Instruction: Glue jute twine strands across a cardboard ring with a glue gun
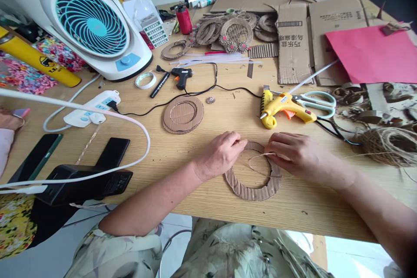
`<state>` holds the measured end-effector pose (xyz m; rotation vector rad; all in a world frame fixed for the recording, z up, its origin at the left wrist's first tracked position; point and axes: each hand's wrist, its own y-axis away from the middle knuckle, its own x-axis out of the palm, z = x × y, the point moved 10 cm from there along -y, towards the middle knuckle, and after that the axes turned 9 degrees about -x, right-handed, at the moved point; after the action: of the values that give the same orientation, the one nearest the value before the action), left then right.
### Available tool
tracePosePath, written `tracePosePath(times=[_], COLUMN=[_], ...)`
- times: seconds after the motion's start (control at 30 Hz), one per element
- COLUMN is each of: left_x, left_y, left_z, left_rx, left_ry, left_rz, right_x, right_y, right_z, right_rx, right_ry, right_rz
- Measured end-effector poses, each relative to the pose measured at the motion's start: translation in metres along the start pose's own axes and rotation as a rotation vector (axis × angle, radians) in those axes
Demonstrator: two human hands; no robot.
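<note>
A flat cardboard ring (256, 193) lies on the table in front of me. My left hand (223, 154) is closed at the ring's upper left edge, its thumb and fingertips pinched together there. Pinched in my right hand (296, 156), over the ring's right side, is thin twine (250, 165), which curls loosely across the opening. From my right hand the strand runs to a ball of twine (391, 145) at the right. Beyond my left hand rests a round cardboard piece (183, 114) with a small striped rosette (210, 100) beside it.
A yellow glue gun (286, 106) and scissors (317, 102) lie beyond my right hand. A black glue gun (182, 77), tape roll (145, 80), fan (94, 26) and power strip (94, 107) are at left. Cardboard sheets (295, 45) and red paper (371, 54) cover the back right.
</note>
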<state>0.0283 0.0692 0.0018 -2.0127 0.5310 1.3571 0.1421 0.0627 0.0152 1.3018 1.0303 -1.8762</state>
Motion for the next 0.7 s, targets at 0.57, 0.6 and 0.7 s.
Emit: tracePosePath(times=[0.57, 0.6, 0.7], left_x=[0.007, 0.009, 0.013], left_y=[-0.005, -0.006, -0.006], left_z=[-0.010, -0.010, -0.009], left_rx=[0.089, 0.095, 0.100], left_ry=[-0.066, -0.063, -0.083], left_rz=[0.095, 0.101, 0.132], right_x=[0.002, 0.002, 0.001], right_y=[0.000, -0.001, -0.001], right_z=[-0.005, -0.005, -0.005], right_rx=[0.037, 0.036, 0.037], right_ry=[-0.047, -0.050, -0.061], right_rz=[0.015, 0.014, 0.006])
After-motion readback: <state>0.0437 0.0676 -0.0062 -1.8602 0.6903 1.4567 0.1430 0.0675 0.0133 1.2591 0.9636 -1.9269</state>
